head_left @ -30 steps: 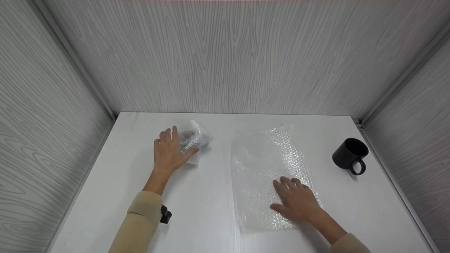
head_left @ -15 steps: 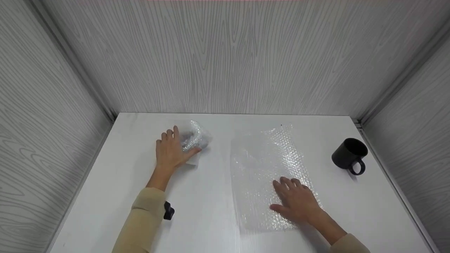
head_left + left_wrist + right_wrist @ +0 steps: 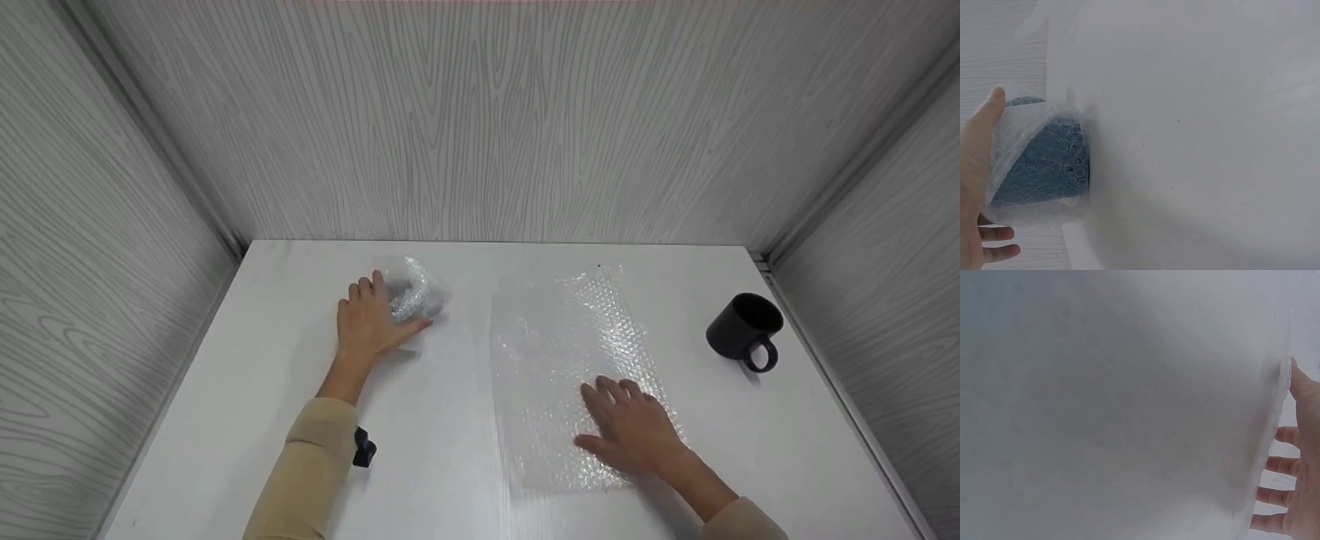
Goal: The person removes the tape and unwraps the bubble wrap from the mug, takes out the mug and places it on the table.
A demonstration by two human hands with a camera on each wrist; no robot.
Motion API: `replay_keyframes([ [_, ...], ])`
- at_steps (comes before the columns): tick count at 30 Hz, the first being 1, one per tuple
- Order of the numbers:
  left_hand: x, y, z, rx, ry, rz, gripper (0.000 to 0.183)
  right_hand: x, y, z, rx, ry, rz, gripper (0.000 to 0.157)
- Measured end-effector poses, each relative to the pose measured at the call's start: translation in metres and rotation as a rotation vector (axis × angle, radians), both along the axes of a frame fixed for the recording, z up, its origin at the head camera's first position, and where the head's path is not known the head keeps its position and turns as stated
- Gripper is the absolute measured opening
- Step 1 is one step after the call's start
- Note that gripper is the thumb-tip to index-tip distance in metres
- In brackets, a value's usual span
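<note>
In the head view, a bundle in clear bubble wrap (image 3: 414, 294) stands at the far left of the table. Dark blue shows through the wrap (image 3: 1044, 163) in the left wrist view. My left hand (image 3: 365, 321) lies along its left side, thumb stretched across the near side and fingers spread toward the back. A flat sheet of bubble wrap (image 3: 551, 360) covers the middle of the table. On its lower right part rests my right hand (image 3: 634, 431), fingers extended and thumb out to the left. The right wrist view shows that hand's fingers (image 3: 1282, 466) straight and apart.
A black mug (image 3: 742, 332) lies tipped on the right side of the white table (image 3: 442, 465), handle toward me. Grey wood-grain panels (image 3: 480, 120) enclose the table at the back and both sides. A small black device (image 3: 364, 448) sits at my left wrist.
My left hand has shifted slightly right along the bundle, its thumb reaching further across the front. The right hand, the bubble wrap sheet and the mug stay put.
</note>
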State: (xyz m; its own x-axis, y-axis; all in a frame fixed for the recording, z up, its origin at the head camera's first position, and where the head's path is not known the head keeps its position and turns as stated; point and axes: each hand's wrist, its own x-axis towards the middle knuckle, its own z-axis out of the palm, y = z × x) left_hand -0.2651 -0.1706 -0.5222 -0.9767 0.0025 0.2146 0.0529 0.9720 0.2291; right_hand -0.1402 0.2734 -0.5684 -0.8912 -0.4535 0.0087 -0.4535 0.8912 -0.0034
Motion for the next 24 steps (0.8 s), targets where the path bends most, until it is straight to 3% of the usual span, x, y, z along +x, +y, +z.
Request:
replay_keyframes([
  [7,0.0015,0.0023,0.0009,0.030,0.005,-0.002,0.122,-0.0001,-0.0003,-0.0003,-0.004,-0.001,0.000,0.087],
  [24,0.0054,0.0004,-0.0009,-0.030,0.069,-0.019,0.108,-0.0005,0.0004,0.0002,0.006,-0.029,-0.012,0.088],
])
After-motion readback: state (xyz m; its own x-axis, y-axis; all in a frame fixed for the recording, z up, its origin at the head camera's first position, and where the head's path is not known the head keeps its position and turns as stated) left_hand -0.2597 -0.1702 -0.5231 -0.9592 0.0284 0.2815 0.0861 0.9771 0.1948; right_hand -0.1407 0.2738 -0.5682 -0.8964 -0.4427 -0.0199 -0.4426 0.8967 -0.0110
